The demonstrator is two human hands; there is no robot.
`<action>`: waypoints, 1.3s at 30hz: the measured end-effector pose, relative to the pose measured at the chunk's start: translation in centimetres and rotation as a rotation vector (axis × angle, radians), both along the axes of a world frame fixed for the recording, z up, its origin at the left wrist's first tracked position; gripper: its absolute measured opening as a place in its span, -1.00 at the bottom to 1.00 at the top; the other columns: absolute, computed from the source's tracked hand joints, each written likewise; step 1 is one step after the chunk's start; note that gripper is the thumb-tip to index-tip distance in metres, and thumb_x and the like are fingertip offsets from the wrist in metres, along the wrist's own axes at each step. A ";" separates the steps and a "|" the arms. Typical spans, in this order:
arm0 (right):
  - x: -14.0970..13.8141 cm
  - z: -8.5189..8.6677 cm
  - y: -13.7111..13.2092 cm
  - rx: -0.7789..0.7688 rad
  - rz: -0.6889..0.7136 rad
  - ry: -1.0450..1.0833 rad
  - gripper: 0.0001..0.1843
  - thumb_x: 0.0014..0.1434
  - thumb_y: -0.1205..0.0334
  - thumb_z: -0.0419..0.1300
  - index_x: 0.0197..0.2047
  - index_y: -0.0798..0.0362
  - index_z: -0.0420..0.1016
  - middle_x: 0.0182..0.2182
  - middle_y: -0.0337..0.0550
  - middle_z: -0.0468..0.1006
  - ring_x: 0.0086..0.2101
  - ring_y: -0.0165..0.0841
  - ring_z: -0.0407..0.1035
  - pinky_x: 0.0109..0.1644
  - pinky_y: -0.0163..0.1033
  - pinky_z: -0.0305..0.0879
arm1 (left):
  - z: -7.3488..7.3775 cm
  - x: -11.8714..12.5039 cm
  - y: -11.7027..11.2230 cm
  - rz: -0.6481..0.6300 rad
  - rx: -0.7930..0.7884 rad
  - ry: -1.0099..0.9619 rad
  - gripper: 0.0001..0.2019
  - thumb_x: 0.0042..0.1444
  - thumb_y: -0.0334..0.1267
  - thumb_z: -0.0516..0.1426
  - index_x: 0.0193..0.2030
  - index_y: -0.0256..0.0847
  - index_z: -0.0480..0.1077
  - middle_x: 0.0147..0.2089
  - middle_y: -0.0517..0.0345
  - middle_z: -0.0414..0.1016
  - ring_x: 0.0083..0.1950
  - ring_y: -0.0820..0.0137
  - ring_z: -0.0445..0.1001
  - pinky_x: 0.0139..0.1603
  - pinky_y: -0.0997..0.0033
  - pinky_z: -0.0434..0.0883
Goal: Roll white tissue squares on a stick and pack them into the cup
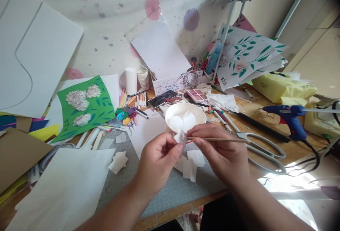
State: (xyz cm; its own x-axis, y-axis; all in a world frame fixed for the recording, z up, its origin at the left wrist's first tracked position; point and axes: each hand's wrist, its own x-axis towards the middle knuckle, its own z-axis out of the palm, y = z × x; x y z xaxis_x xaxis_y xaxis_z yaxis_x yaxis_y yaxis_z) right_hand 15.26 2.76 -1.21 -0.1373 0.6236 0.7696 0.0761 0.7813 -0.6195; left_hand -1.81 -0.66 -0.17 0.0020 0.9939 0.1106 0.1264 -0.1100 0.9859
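Between thumb and fingers, my left hand (160, 158) pinches a small piece of white tissue paper (180, 137). My right hand (219, 149) grips a thin wooden stick (225, 139), whose tip meets the tissue. Just beyond both hands stands a white paper bowl (170, 112) with crumpled white tissue (186, 119) inside. Loose tissue squares (195, 158) lie under and between my hands, and a small stack of paper squares (118, 162) rests left of my left hand on the grey cutting mat (159, 202).
Large scissors (265, 146) and a blue glue gun (289, 112) with its cord lie at right. A green card with paper flowers (85, 107) leans at left, above white sheets (63, 185). Paper cups (131, 81), markers and a paint palette (126, 114) crowd the back.
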 end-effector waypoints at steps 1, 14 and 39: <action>0.2 -0.1 0.3 -0.003 -0.023 0.004 -0.85 0.23 0.46 0.28 -0.19 0.04 0.61 -0.28 -0.15 0.69 -0.18 -0.38 0.57 -0.04 -0.29 0.48 | -0.1 -0.1 0.1 -0.001 -0.003 -0.022 -0.81 0.16 -0.21 0.21 -0.44 -0.21 0.39 -0.52 0.28 0.39 -0.47 0.48 0.33 -0.42 0.50 0.30; -0.3 1.5 0.9 0.002 0.072 -0.110 -0.89 0.23 0.42 0.29 -0.24 0.02 0.59 -0.32 -0.20 0.68 -0.24 -0.36 0.59 -0.11 -0.26 0.52 | 0.3 0.0 -0.2 -0.018 0.059 -0.062 -0.84 0.10 -0.19 0.27 -0.32 -0.21 0.41 -0.43 0.26 0.42 -0.38 0.46 0.37 -0.36 0.50 0.32; 0.9 1.3 3.9 0.158 -0.244 -0.099 -0.89 0.20 0.40 0.30 -0.28 -0.02 0.58 -0.19 -0.06 0.68 -0.14 -0.23 0.58 -0.02 -0.06 0.52 | 0.0 -0.1 0.6 0.058 -0.139 -0.381 -0.82 0.13 -0.27 0.23 -0.46 -0.25 0.42 -0.49 0.24 0.47 -0.46 0.50 0.37 -0.38 0.50 0.33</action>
